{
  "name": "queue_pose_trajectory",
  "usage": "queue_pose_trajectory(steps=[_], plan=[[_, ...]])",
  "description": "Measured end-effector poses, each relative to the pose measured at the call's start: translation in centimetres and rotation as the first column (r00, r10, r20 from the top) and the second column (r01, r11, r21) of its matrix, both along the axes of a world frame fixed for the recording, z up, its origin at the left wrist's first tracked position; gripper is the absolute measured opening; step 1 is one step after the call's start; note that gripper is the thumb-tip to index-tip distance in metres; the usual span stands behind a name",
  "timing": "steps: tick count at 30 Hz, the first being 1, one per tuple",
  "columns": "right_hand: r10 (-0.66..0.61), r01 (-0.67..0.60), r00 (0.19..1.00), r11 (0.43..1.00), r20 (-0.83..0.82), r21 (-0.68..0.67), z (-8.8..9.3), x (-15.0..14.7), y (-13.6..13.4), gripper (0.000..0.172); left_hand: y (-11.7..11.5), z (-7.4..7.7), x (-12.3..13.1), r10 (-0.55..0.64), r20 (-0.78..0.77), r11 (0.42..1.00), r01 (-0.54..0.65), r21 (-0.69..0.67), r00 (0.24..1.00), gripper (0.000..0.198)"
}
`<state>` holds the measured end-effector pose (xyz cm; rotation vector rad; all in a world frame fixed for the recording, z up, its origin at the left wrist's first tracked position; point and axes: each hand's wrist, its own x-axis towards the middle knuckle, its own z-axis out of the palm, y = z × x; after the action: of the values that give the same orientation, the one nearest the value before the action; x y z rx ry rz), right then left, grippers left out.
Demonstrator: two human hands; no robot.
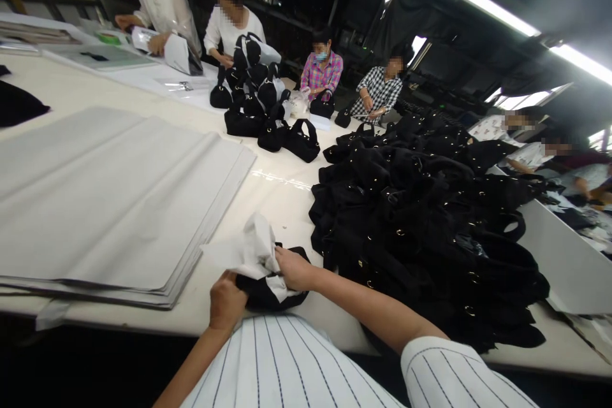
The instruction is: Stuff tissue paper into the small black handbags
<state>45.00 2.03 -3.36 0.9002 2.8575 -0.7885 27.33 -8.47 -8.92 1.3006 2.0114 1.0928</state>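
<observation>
A small black fabric bag (268,294) lies at the table's front edge, close to my body. Crumpled white paper (255,245) sticks up out of its opening. On the bag's left edge my left hand (228,301) is closed, gripping the black fabric. My right hand (295,269) is closed on the crumpled paper at the bag's right side. The fingertips of the right hand are partly hidden by paper, and the inside of the bag does not show.
A stack of large white paper sheets (109,197) lies to the left. A big heap of black bags (406,204) with gold rings fills the right. Further back stand several stuffed black bags (246,116). Several people work across the table, one in a pink checked shirt (322,72).
</observation>
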Motion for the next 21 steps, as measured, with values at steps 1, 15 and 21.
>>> queue_pose_trajectory(steps=[1, 15, 21], plan=[[0.07, -0.07, 0.998, 0.997, 0.008, 0.016, -0.3, -0.1, -0.4, 0.047, -0.2, 0.1, 0.0, 0.023, -0.042, 0.999, -0.022, 0.027, 0.999, 0.019], [0.121, -0.118, 0.993, 0.981, -0.014, 0.154, -3.1, -0.4, -2.2, 0.023, -0.6, 0.8, 0.0, 0.129, -0.131, 0.961, -0.092, 0.26, 0.983, 0.026], [-0.031, 0.052, 0.992, 0.984, 0.121, -0.173, -4.1, -2.2, -2.8, 0.017, -0.7, 0.9, 0.7, 0.084, -0.184, 0.965, -0.034, 0.26, 0.979, 0.028]])
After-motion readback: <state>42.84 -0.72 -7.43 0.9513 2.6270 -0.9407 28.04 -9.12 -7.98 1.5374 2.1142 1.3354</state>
